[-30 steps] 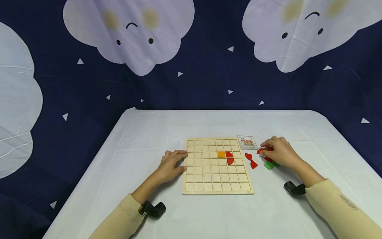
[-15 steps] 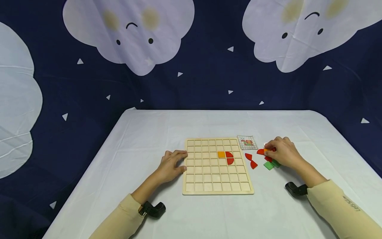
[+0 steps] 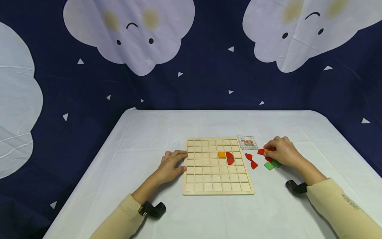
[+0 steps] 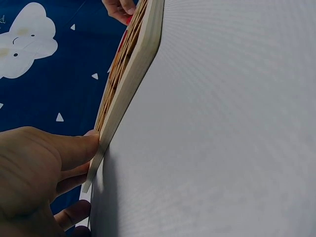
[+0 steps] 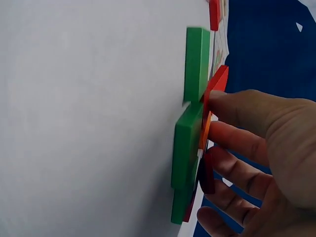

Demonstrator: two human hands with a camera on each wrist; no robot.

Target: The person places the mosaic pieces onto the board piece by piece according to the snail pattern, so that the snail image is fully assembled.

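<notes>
A square wooden grid board (image 3: pixel 213 187) lies on the white table with an orange square tile (image 3: pixel 221 154) and two red quarter-circle tiles (image 3: pixel 230 160) in its cells. My left hand (image 3: pixel 171 166) rests at its left edge, thumb and fingertips against the rim. To the right, my right hand (image 3: pixel 281 151) reaches over a small pile of tiles. In the right wrist view, its thumb touches a tilted red tile (image 5: pixel 217 79), with the other fingers spread along the pile. Green tiles (image 5: pixel 186 148) lie on the near side. My hand partly covers the pile in the head view.
Two more red tiles (image 3: pixel 251 160) lie between board and pile. A small printed pattern card (image 3: pixel 247 142) sits by the board's top right corner. Behind the table (image 3: pixel 209 122) hangs a dark blue cloth (image 3: pixel 209 89) with white clouds.
My right hand has shifted slightly right over the pile, so a red tile at its left and an orange tile under the fingertips show more. My left hand and the board stay put.
</notes>
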